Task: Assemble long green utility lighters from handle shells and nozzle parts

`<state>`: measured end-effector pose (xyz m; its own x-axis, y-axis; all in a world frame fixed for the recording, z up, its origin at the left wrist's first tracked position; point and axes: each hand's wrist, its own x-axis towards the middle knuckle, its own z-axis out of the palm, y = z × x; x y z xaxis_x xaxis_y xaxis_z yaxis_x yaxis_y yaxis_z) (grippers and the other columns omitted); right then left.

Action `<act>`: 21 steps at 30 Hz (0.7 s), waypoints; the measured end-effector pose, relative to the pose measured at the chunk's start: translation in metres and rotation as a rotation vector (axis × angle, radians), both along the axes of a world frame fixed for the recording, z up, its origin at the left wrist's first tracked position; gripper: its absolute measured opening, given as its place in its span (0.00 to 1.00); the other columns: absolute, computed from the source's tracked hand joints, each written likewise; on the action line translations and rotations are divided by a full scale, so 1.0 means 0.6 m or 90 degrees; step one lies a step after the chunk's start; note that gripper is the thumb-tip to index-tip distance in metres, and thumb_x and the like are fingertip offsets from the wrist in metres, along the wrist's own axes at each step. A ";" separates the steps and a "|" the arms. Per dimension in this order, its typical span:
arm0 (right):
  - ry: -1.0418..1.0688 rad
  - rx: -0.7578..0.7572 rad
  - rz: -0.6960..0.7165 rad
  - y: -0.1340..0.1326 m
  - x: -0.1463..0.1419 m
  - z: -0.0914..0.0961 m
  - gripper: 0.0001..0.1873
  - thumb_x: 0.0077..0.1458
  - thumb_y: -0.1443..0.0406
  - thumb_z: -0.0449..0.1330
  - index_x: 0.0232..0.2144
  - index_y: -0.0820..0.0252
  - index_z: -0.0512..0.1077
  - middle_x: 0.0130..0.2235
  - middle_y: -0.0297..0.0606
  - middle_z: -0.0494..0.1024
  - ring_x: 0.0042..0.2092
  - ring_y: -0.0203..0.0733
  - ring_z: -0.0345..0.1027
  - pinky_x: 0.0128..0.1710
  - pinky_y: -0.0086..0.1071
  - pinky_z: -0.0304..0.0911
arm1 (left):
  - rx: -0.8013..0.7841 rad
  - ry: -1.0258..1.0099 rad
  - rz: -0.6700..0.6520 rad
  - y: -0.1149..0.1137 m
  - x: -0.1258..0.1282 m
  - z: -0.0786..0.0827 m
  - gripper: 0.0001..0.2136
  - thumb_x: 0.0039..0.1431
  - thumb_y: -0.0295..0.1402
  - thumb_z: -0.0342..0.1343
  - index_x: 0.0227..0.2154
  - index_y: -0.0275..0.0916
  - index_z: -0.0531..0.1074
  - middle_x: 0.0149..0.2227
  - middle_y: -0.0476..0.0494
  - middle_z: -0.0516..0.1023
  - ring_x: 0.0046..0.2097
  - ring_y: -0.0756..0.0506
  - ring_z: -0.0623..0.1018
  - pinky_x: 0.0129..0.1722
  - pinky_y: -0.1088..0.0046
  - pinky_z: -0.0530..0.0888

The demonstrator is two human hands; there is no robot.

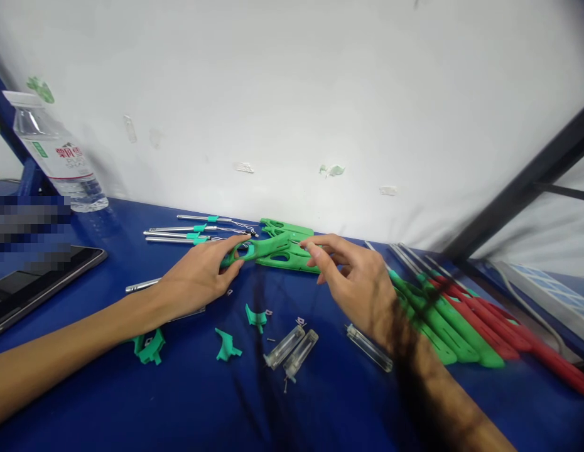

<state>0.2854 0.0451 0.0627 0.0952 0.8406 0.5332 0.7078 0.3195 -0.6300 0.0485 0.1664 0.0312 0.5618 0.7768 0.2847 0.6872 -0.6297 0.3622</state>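
Observation:
My left hand point(202, 276) pinches one end of a green plastic handle shell point(261, 248), thumb and fingers closed on its loop. My right hand point(353, 276) hovers at the shell's other end, fingers curled and slightly apart, its fingertips touching or just above the green shells point(292, 260) lying beneath. More green shells point(285, 227) lie just behind. Small teal trigger pieces point(228, 345) and clear plastic tubes point(292, 348) lie on the blue cloth in front of my hands.
Several metal rods with teal collars point(188, 233) lie at the back left. A row of finished green and red lighters point(461, 320) lies at the right. A water bottle point(56, 154) and a tablet point(32, 282) stand at the left. A white wall rises behind.

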 end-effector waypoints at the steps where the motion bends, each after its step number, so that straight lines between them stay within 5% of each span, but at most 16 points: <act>1: 0.001 0.000 -0.001 0.001 0.001 -0.001 0.12 0.69 0.58 0.57 0.44 0.53 0.79 0.34 0.32 0.83 0.27 0.35 0.74 0.31 0.30 0.67 | 0.000 0.001 0.001 0.001 0.000 0.000 0.27 0.67 0.43 0.48 0.67 0.44 0.65 0.40 0.42 0.82 0.33 0.42 0.76 0.37 0.65 0.71; 15: -0.086 -0.047 -0.004 0.004 -0.006 -0.010 0.08 0.65 0.57 0.61 0.39 0.50 0.79 0.32 0.28 0.81 0.26 0.32 0.71 0.27 0.28 0.60 | -0.007 0.013 0.013 -0.003 0.000 0.005 0.29 0.66 0.44 0.47 0.68 0.43 0.64 0.36 0.42 0.81 0.28 0.43 0.72 0.35 0.65 0.69; 21: -0.066 -0.065 -0.011 0.004 0.001 -0.009 0.09 0.68 0.56 0.56 0.41 0.50 0.75 0.32 0.27 0.80 0.25 0.33 0.71 0.27 0.29 0.60 | -0.004 0.002 0.002 -0.002 0.000 0.003 0.29 0.66 0.44 0.47 0.68 0.44 0.64 0.42 0.40 0.82 0.30 0.43 0.74 0.36 0.64 0.70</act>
